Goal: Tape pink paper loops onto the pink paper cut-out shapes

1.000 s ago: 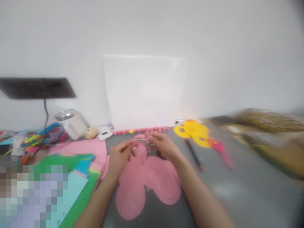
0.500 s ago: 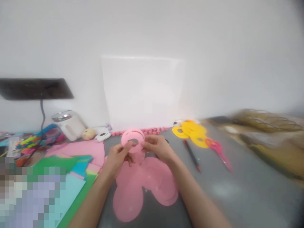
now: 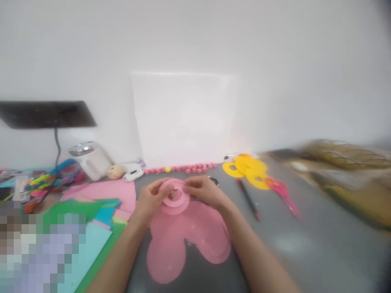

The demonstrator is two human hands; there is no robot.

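Both hands hold a pink paper ring (image 3: 175, 208) with a round hole in its middle; it seems to be more than one layer. My left hand (image 3: 152, 198) pinches its left side, thumb on the face near the hole. On the upper right edge, the thumb and fingers of my right hand (image 3: 203, 189) are closed. Beneath the hands, a large pink paper flower shape (image 3: 166, 258) with rounded petals lies flat on the grey table. Its upper part is hidden by the ring and my hands.
Yellow paper rings (image 3: 249, 167), pink scissors (image 3: 282, 193) and a dark pencil (image 3: 249, 201) lie to the right. Coloured paper sheets (image 3: 88, 244) cover the left side. Small pink balls (image 3: 197, 167) line the wall behind, below a white sheet (image 3: 185, 118). A white device (image 3: 91, 162) stands back left.
Both hands have lowered the pink ring toward me, over the top of the flower shape, and tilted it. A yellow ball among the pink ones has come into view.
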